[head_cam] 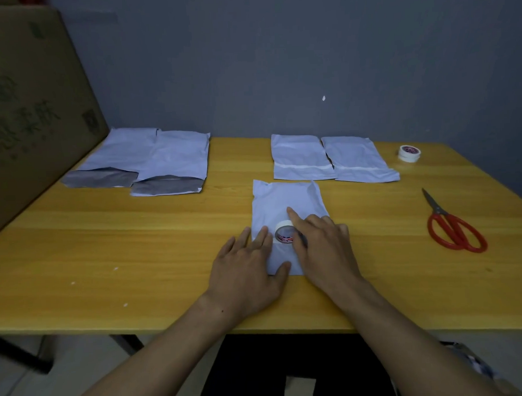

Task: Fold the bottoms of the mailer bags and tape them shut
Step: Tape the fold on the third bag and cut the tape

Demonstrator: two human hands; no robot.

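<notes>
White tape roll (284, 233) sits on centre bag (283, 197) between both hands | left hand (247, 266) flat, fingers straight, pressing bag's near edge | right hand (323, 246) against roll, index out; whether it grips unclear | risk: fold may spring open if pressure lifts; tape could stick askew | scissors (437, 209) well apart, right

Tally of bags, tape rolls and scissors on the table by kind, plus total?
Mailer bags: 5 (two unsealed at left, two taped at back, one in front)
Tape rolls: 2 (one on the front bag, one far right)
Scissors: 1
Total: 8
</notes>
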